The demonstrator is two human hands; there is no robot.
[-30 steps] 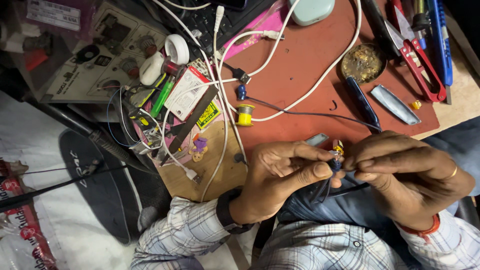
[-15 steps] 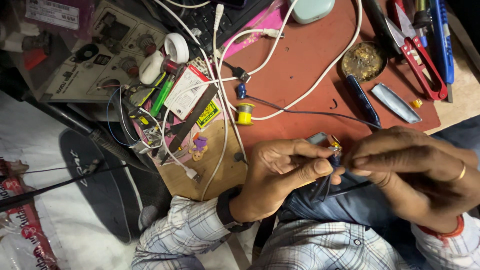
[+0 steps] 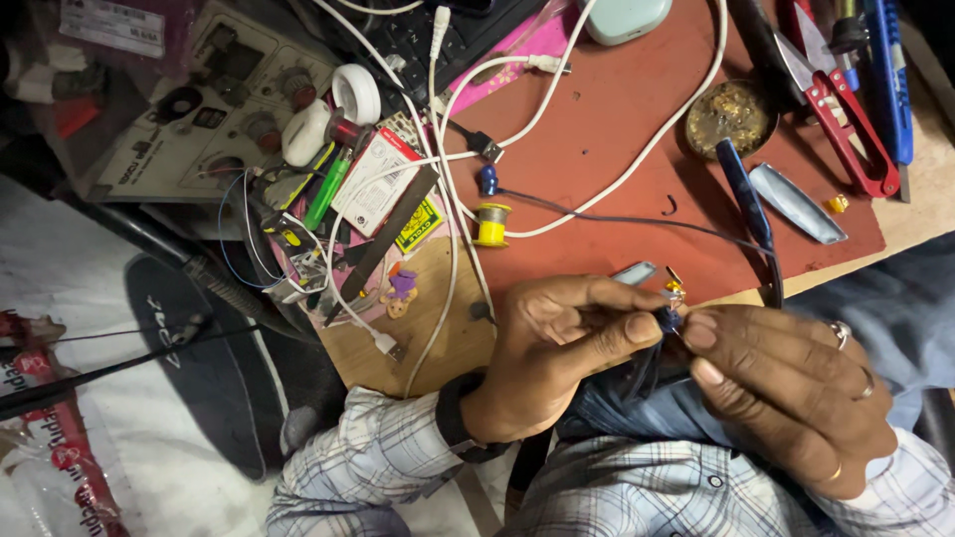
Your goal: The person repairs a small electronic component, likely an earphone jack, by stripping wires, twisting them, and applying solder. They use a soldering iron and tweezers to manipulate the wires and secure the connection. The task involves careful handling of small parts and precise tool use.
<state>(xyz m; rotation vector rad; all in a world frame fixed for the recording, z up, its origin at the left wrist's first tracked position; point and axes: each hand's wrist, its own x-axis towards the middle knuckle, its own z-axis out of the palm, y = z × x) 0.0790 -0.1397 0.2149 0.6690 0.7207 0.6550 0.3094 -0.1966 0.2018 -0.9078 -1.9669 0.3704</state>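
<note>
**Two hands pinching a small blue part at the edge of a cluttered workbench**

The left hand (image 3: 557, 348) and the right hand (image 3: 786, 388) meet just below the near edge of the red mat (image 3: 617, 129). Both are closed in a fingertip pinch on a small blue part (image 3: 669, 319), which sits between the left thumb and forefinger and the tips of the right fingers (image 3: 701, 335). Dark wires (image 3: 645, 368) hang down from the part, between the two hands. The remaining fingers of each hand are curled loosely; rings show on the right hand. A dark band circles the left wrist, above a plaid sleeve (image 3: 378, 457).

Just above the part, touching or nearly touching the fingertips, lies a tiny yellow-and-red piece (image 3: 675, 285), with a small grey metal tab (image 3: 634, 271) beside it. A thin dark cable (image 3: 617, 219) runs across the mat from a blue plug (image 3: 487, 180) toward the hands. Near the plug stands a yellow spool (image 3: 491, 225). White cables (image 3: 557, 89) loop over the mat. Farther back lie a round tin (image 3: 730, 116), red snips (image 3: 841, 119), a blue-handled tool (image 3: 741, 194) and a silver blade-shaped piece (image 3: 796, 202). To the left sit a grey instrument box (image 3: 179, 109), a white tape roll (image 3: 356, 93) and a green marker (image 3: 326, 189).
</note>
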